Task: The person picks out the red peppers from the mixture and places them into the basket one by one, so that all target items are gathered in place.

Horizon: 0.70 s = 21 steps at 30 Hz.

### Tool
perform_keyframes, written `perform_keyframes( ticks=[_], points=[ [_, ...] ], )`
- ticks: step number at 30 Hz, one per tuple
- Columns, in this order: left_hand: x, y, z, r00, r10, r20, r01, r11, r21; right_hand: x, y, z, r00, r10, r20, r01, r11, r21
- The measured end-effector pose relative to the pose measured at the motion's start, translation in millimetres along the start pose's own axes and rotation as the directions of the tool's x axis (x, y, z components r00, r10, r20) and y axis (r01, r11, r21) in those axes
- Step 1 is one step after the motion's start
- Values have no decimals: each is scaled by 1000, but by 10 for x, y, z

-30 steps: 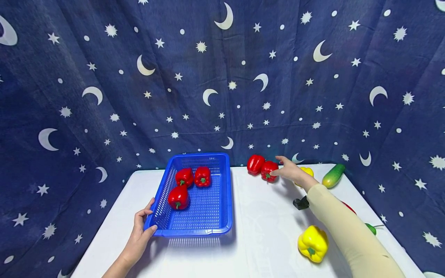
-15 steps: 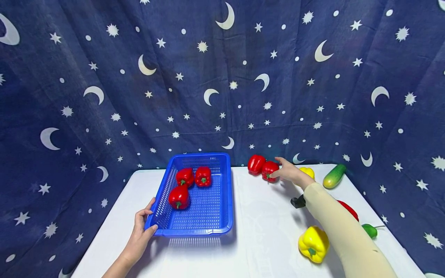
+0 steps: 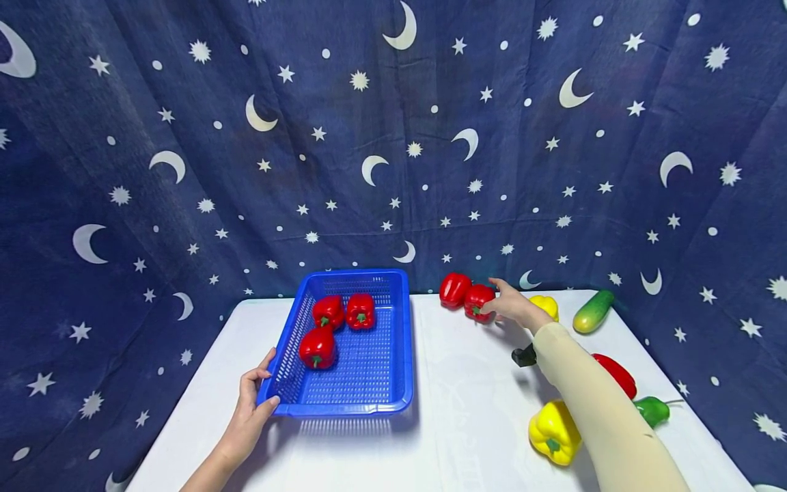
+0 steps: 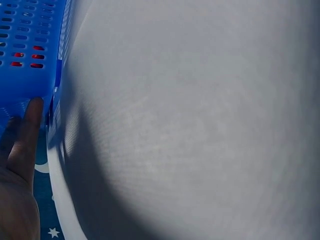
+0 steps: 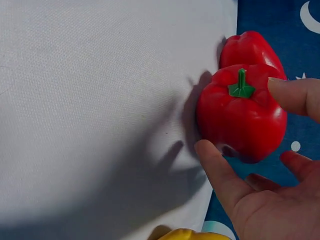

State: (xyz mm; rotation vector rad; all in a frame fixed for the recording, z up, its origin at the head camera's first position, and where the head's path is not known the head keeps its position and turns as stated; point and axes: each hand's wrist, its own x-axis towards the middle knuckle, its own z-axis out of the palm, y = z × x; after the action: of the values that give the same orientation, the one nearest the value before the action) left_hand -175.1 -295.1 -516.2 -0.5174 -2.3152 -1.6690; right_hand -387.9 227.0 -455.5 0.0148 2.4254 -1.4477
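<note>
While right fingers (image 5: 222, 175) stay by the red pepper (image 5: 240, 120), green pepper (image 3: 653, 411) further uncovered

No text, label, brand or number is legible. Faint, letter-like marks (image 3: 465, 437) on the white tabletop (image 3: 439, 369) cannot be read. Printed symbols on the dark blue curtain (image 3: 393, 89): pale crescent moons (image 3: 407, 33), stars (image 3: 359, 80) and dots (image 3: 326, 53).

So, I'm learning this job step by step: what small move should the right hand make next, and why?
Probably close the right hand on the nearest red pepper: the thumb and fingers are spread about it, apparently not gripping yet, and the left hand holds the blue basket, where three red peppers lie.
</note>
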Motion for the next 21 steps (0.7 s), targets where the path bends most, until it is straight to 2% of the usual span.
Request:
perform_keyframes(
  ticks=[7,16,21],
  points=[
    [-1,-8,-3,999,36,2,-36,999,13,38,21,15,1000,20,-8,-20,1000,-5],
    [3,-17,-11,1000,25,3,-25,999,25,103,71,35,999,48,-5,-48,999,10],
    [6,10,9,998,58,-7,-58,998,4,156,105,46,999,52,-8,-52,998,18]
  ],
)
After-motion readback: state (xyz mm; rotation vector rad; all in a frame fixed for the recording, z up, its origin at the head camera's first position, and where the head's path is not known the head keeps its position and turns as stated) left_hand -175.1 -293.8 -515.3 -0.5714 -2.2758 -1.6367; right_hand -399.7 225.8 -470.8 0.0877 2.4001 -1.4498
